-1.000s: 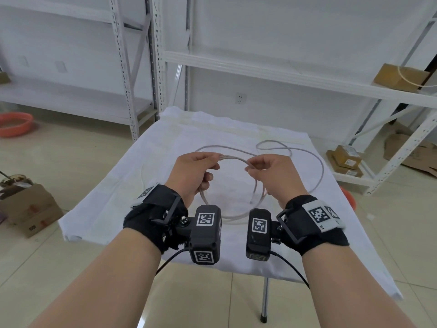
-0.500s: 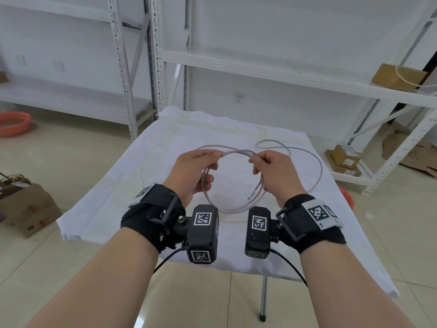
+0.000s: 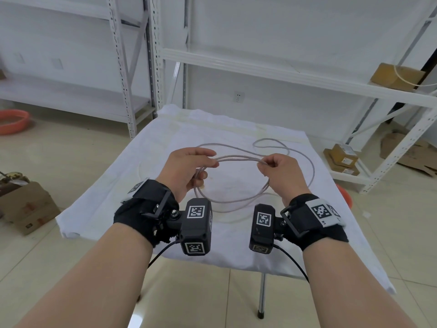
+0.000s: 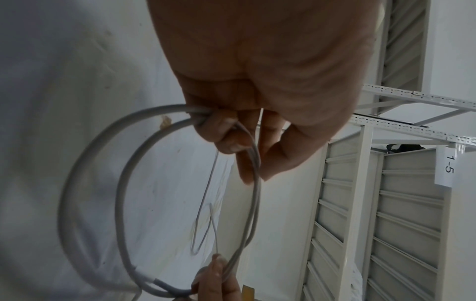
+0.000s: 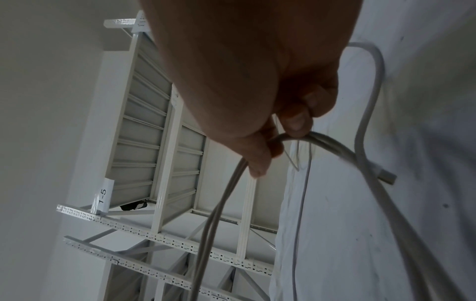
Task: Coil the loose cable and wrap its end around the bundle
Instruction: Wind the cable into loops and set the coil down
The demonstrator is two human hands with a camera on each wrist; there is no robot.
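Observation:
A grey cable (image 3: pixel 238 158) runs in two strands between my hands, held above the white-clothed table (image 3: pixel 113 192). My left hand (image 3: pixel 211 160) pinches the coil's left side, with the loops (image 4: pixel 121 183) hanging below it. At the coil's right side my right hand (image 3: pixel 263 163) pinches the strands (image 5: pixel 219 203). The rest of the cable (image 3: pixel 311 166) lies loose in a wide curve on the cloth to the far right. A connector end (image 5: pixel 386 179) hangs by the right hand. The left wrist view shows my left hand (image 4: pixel 231 134) gripping both strands, and the right wrist view shows my right hand (image 5: pixel 283 140) pinching them.
White metal racks (image 3: pixel 272 67) stand behind the table. Cardboard boxes (image 3: pixel 26 207) sit on the floor at left, and more boxes (image 3: pixel 343 157) lie on a low shelf at right. A red basin (image 3: pixel 11 119) is on the floor far left.
Both hands have risen slightly and moved apart, widening the coil between them. More of the loose cable has been drawn in from the table.

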